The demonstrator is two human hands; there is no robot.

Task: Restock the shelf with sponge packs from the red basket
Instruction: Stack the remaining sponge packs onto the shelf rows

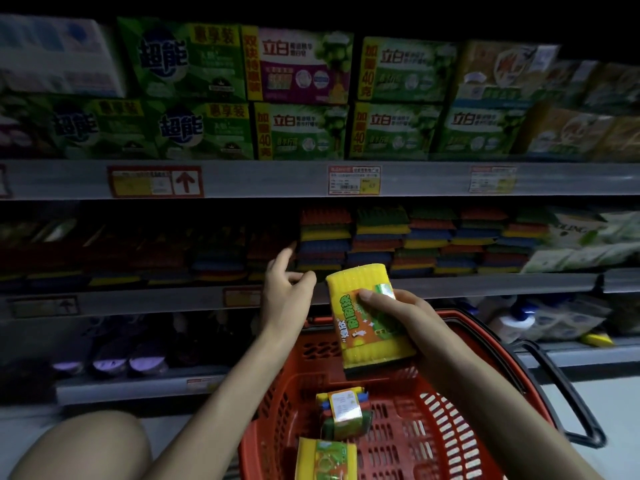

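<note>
Dim store shelving fills the view; its middle shelf (450, 285) carries at least 5 stacks of sponge packs (381, 237). The right hand (398, 313) grips 1 yellow sponge pack (360, 330), thumb across its label, above the red basket (433, 431). 2 more lie inside: a banded pack (346, 410) and a front pack (325, 459). The left hand (287, 289) hovers at the shelf edge, fingers loosely spread, holding nothing.

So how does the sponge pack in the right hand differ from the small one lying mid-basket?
The held pack shows a yellow face with an orange-green label; the basket pack shows blue, yellow and green layers under a pale label. The held pack is gripped by the right hand above the red basket; the basket pack lies untouched on its floor. Both are labelled sponge packs.
</note>
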